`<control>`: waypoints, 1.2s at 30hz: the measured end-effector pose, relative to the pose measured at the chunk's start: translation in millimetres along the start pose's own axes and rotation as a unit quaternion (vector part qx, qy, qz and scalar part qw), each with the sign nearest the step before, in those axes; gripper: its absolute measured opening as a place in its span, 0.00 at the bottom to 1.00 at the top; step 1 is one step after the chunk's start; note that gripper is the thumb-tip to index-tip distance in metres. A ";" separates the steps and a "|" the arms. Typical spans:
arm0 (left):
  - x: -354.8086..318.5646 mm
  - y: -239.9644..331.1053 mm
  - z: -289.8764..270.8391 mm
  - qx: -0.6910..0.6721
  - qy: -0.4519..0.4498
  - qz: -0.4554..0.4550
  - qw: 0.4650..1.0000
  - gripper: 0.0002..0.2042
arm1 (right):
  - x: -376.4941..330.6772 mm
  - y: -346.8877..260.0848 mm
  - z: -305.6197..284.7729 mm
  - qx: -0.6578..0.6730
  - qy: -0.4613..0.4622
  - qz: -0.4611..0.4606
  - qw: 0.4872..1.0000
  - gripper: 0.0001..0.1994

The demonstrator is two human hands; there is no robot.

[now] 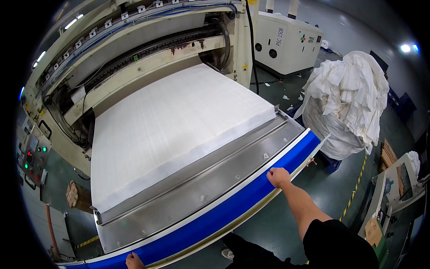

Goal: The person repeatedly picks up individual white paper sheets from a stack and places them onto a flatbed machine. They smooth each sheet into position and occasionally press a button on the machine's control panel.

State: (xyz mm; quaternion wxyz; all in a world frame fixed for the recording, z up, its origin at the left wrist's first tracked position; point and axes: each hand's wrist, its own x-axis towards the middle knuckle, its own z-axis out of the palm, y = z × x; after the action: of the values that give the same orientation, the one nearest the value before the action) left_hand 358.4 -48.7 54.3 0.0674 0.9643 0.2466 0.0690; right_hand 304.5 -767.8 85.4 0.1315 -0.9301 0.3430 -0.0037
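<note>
A wide white sheet of material (179, 130) comes out of the large machine and lies over a flat table, its front edge folded down. In front of it runs a grey metal plate (219, 181) with several small bolts. A long blue strip (224, 204) with pale edging borders the plate on my side. My right hand (278, 177) is closed in a fist on the strip toward its right end. Near the strip's left end, my left hand (134, 261) is also closed, partly cut off by the picture's lower edge. Whatever either fist might hold is hidden.
The cream machine frame (168, 58) spans the far side, with a control panel (36, 154) at left. A big heap of crumpled white material (347, 101) stands at right on a blue pallet. Behind it is a white cabinet (286, 42). Yellow-black tape (356, 188) marks the floor.
</note>
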 end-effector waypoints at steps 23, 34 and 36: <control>2.9 -4.2 5.0 -0.019 0.014 0.009 1.000 0.17 | 0.2 -0.4 0.0 0.005 0.003 -0.001 1.000 0.15; 3.9 -2.4 4.7 -0.019 0.002 0.000 1.000 0.17 | 0.6 0.0 -1.0 0.001 -0.002 0.003 1.000 0.15; 4.6 -4.8 6.3 -0.021 0.009 0.009 1.000 0.17 | 1.6 1.5 1.6 0.002 0.002 -0.001 1.000 0.15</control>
State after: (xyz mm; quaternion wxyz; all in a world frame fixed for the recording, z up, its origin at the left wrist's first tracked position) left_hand 361.2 -42.8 47.7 0.0853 0.9641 0.2372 0.0833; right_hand 304.9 -769.6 83.3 0.1325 -0.9303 0.3420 -0.0059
